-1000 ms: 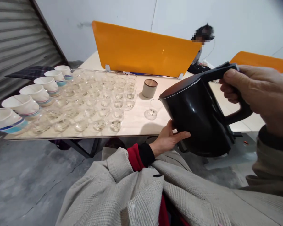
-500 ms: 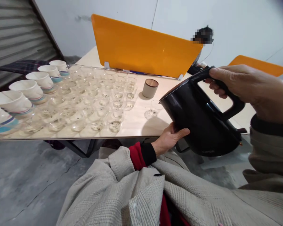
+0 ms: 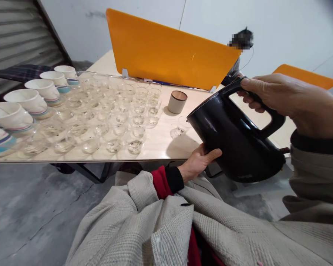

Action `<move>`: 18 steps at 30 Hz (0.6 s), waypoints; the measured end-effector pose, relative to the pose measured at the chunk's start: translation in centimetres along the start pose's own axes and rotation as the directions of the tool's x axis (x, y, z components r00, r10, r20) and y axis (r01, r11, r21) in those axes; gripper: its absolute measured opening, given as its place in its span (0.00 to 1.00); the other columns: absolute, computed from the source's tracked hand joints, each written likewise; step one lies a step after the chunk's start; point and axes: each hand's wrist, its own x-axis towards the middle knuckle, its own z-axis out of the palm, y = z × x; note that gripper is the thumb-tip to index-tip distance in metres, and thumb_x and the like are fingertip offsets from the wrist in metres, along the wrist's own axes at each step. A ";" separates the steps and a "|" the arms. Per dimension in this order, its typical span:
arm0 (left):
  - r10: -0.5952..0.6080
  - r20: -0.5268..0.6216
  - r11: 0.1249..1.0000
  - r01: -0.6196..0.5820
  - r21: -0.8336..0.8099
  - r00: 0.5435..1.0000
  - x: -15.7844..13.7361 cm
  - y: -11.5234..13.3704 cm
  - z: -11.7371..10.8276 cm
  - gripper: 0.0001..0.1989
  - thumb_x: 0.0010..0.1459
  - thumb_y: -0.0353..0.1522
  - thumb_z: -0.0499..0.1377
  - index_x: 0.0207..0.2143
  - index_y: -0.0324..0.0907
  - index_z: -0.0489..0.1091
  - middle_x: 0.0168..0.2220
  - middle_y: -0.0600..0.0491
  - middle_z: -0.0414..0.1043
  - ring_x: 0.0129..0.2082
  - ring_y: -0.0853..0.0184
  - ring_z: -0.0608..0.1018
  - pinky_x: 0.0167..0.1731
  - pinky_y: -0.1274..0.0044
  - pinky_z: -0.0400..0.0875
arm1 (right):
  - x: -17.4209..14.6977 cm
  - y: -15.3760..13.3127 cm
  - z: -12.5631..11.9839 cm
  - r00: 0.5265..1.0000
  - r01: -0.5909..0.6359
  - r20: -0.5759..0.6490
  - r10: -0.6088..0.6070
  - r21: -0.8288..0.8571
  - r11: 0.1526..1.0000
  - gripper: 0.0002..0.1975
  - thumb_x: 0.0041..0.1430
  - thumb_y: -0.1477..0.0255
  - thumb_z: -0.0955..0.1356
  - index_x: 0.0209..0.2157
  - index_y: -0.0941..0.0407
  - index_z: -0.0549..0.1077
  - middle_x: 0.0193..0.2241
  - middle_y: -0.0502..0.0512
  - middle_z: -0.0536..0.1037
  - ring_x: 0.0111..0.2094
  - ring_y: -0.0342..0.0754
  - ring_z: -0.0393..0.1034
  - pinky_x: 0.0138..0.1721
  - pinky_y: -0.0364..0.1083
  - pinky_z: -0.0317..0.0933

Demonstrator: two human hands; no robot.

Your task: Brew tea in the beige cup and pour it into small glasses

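Note:
A black electric kettle (image 3: 233,140) is tilted with its spout toward the left. My right hand (image 3: 288,99) is wrapped round its handle. Against the kettle's lower front side rests my left hand (image 3: 198,160), thumb on the near face and the other fingers partly hidden behind the body. Just left of the spout, a clear cup (image 3: 182,126) stands on the table, partly covered by the kettle. No stream of water can be made out. A grey cup with a brown rim (image 3: 177,102) stands upright behind it.
Rows of clear plastic cups (image 3: 113,146), with small dark bits in the bottoms of some, cover the table's left half. White paper cups (image 3: 24,101) line the far left. An orange divider (image 3: 169,48) stands at the back, with a person (image 3: 234,68) beyond it.
The view has shifted slightly. Both hands and the kettle keep nearly the same pose, the kettle a touch further left. The cups stand where they were.

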 end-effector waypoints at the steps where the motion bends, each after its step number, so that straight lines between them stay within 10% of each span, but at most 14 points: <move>1: -0.002 0.000 1.000 0.002 0.004 1.000 -0.1 0.1 0.0 0.42 0.51 0.54 0.75 0.61 0.44 0.72 0.66 0.40 0.73 0.65 0.45 0.73 0.62 0.55 0.72 | 0.1 -0.1 0.1 1.000 0.000 -0.002 0.000 -0.043 0.999 0.25 0.62 0.42 0.68 0.23 0.46 0.65 0.20 0.53 0.64 0.19 0.46 0.54 0.14 0.49 0.52; 18: -0.017 0.002 1.000 0.017 -0.018 1.000 0.1 -0.6 -0.4 0.38 0.54 0.54 0.73 0.60 0.43 0.71 0.65 0.39 0.73 0.65 0.45 0.73 0.63 0.51 0.70 | 0.9 -1.2 0.7 0.996 -0.086 -0.027 0.082 -0.163 0.983 0.30 0.60 0.37 0.64 0.21 0.47 0.64 0.22 0.55 0.65 0.21 0.46 0.56 0.19 0.50 0.52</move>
